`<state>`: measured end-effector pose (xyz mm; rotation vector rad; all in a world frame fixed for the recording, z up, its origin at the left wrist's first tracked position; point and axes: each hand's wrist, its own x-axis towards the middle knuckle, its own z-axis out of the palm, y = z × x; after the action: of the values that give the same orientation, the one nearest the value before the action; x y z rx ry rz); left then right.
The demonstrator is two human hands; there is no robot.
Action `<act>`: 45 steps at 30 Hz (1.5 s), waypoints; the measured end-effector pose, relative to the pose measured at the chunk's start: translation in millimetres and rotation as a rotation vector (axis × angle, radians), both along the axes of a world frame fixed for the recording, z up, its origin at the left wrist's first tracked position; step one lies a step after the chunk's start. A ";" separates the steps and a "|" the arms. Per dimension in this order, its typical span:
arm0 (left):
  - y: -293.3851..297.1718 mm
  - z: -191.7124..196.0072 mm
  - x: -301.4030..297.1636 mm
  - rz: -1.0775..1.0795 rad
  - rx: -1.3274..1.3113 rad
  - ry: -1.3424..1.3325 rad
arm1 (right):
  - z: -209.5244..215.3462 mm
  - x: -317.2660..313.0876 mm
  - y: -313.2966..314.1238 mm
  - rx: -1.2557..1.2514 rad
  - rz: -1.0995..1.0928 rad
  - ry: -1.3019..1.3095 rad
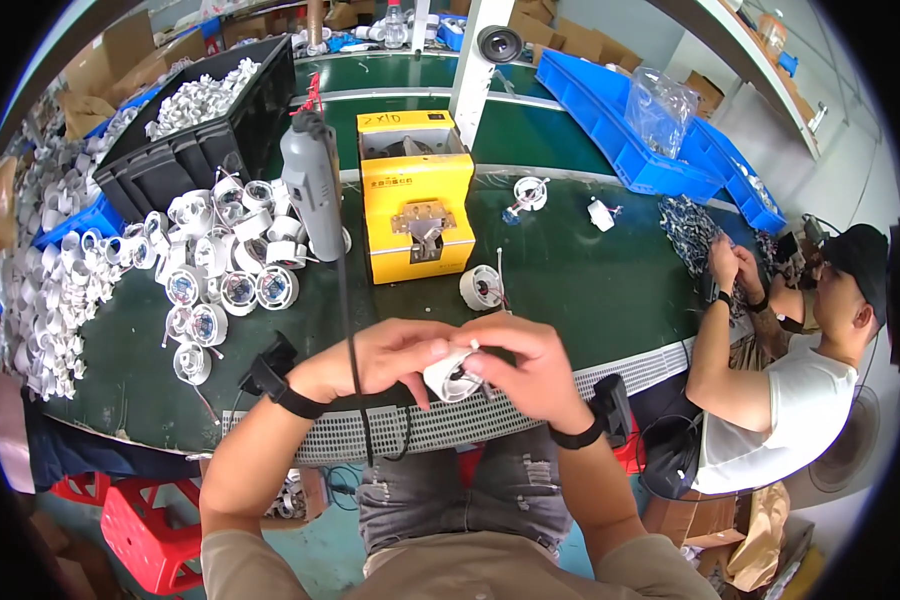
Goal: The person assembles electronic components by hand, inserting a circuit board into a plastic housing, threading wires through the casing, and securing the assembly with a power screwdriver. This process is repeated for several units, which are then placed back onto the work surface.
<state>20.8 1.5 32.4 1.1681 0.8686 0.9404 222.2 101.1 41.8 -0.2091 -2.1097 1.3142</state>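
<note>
Both my hands meet over the near edge of the green table, holding one small white round housing between them. My left hand grips it from the left, and my right hand pinches its top and right side, with thin wires showing at the fingertips. Each wrist wears a black band. Another white round housing lies on the table just beyond my hands. A grey electric screwdriver hangs above the table to the left, its black cord dropping past my left hand.
A yellow box-shaped machine stands mid-table. Several white housings are heaped at left, beside a black crate of more. Blue bins line the back right. A seated person in a white shirt works at right. Red stools stand below.
</note>
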 end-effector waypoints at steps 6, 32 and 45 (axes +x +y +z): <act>5.6 -6.9 -4.1 0.133 -0.005 -0.156 | -23.6 -15.4 -14.7 -0.467 -0.180 0.113; 8.8 -11.4 7.0 0.229 -0.202 -0.447 | -27.2 -11.6 -12.5 -0.058 -0.310 -0.044; 7.2 -25.7 12.5 0.475 -0.022 -0.441 | -5.9 2.3 -14.2 -0.674 -0.252 -0.089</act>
<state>33.3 8.8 6.7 0.6962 0.8012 1.5040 224.5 86.9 36.0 -0.7965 -1.5656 1.8309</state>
